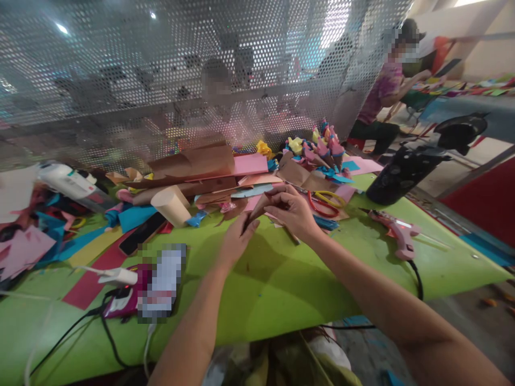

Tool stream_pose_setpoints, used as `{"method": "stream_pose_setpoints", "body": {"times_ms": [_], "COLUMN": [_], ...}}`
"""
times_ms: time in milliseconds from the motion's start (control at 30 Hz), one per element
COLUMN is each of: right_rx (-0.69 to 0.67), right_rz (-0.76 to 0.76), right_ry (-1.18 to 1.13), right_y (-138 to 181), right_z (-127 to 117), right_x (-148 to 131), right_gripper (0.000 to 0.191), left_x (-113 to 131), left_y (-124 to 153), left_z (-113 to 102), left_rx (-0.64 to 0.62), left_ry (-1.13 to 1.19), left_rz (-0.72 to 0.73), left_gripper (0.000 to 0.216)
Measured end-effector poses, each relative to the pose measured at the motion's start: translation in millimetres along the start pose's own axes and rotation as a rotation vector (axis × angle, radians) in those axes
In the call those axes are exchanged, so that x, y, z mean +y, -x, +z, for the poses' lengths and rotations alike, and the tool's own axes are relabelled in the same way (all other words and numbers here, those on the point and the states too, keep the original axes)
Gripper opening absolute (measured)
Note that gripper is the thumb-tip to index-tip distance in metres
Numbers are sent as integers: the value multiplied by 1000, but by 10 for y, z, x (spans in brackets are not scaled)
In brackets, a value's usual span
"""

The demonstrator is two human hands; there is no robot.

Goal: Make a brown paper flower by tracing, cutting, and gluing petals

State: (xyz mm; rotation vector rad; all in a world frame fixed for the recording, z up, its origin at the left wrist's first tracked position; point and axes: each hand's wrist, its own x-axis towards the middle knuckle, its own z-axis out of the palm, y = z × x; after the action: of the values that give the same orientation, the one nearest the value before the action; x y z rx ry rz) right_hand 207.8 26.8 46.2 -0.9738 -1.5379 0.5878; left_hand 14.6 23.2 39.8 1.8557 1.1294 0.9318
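Above the middle of the green table [249, 300], both of my hands are on a small piece of brown paper [258, 208] rolled like a cone. My left hand [236, 238] pinches its lower left end between thumb and fingers. At the upper right end, the bent fingers of my right hand [295, 214] grip the paper's edge. Just right of my right hand lie scissors [322, 206] with red and yellow handles. A pink glue gun [396, 230] rests farther right, its black cord over the table edge. Part of the paper is hidden by my fingers.
Brown paper sheets [193, 163], a beige cardboard tube [171, 206] and finished paper cones [322, 145] line the back. At left are a phone [164, 279], a power strip [129, 300] and coloured paper strips. A black bottle [402, 171] stands right. A person [380, 102] sits beyond.
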Motion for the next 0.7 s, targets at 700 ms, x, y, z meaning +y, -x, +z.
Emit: {"method": "stream_pose_setpoints", "body": {"times_ms": [700], "right_rx": [203], "right_rz": [239], "right_ry": [-246], "right_y": [-35], "right_z": [20], "right_x": [55], "right_gripper": [26], "left_x": [-55], "left_y": [-2], "left_z": [-30], "left_rx": [206], "left_ry": [240], "left_rz": [-19], "left_gripper": [46]}}
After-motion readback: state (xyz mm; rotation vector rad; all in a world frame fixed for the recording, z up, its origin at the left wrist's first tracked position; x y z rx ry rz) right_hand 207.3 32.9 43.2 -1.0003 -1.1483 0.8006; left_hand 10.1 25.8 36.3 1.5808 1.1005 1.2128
